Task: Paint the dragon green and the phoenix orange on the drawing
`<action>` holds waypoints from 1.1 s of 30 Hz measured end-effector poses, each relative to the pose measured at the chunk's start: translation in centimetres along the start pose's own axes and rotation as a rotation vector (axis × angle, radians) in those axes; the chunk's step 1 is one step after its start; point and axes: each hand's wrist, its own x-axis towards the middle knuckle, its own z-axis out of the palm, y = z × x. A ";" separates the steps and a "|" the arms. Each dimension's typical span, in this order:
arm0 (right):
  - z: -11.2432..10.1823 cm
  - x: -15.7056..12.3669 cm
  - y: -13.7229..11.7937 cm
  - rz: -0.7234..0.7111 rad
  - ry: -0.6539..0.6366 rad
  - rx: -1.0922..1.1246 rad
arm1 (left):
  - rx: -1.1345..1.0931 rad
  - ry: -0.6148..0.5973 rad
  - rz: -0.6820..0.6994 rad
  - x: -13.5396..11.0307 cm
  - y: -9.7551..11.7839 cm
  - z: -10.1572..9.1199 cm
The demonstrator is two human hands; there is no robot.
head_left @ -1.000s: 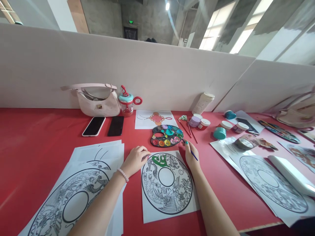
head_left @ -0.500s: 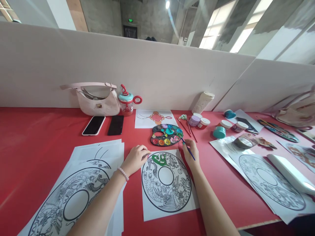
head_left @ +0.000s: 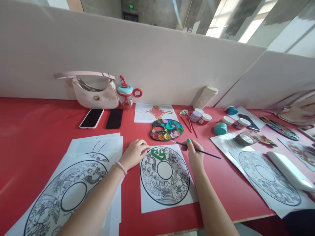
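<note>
My right hand (head_left: 196, 154) pinches a thin blue paintbrush (head_left: 208, 153) and hovers by the upper right corner of a printed sheet (head_left: 150, 207). The brush lies nearly level, its tip pointing left, just below the black paint palette (head_left: 161, 127) with its many coloured wells. On the sheet is a ring-shaped line drawing of dragons and birds, with one curling part painted green (head_left: 157, 154). My left hand (head_left: 135, 152) rests at the sheet's upper left corner, fingers loosely bent and apparently holding nothing.
More printed sheets (head_left: 112, 144) lie left. Behind are two phones (head_left: 92, 118), a pink handbag (head_left: 95, 96), a lidded cup (head_left: 126, 98) and a knot picture (head_left: 140, 114). Paint jars (head_left: 220, 128), spare brushes (head_left: 189, 123), a clear container (head_left: 244, 139) and a white case (head_left: 290, 170) stand right.
My right hand has drawn the brush tip off the palette's right side and turned the brush nearly level, tip leftward. My left hand stays at the sheet's corner. The view has tipped down slightly.
</note>
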 end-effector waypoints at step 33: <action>1.0 -1.8 -0.8 0.010 -0.046 -0.087 | 0.016 0.001 0.016 0.1 -0.2 0.2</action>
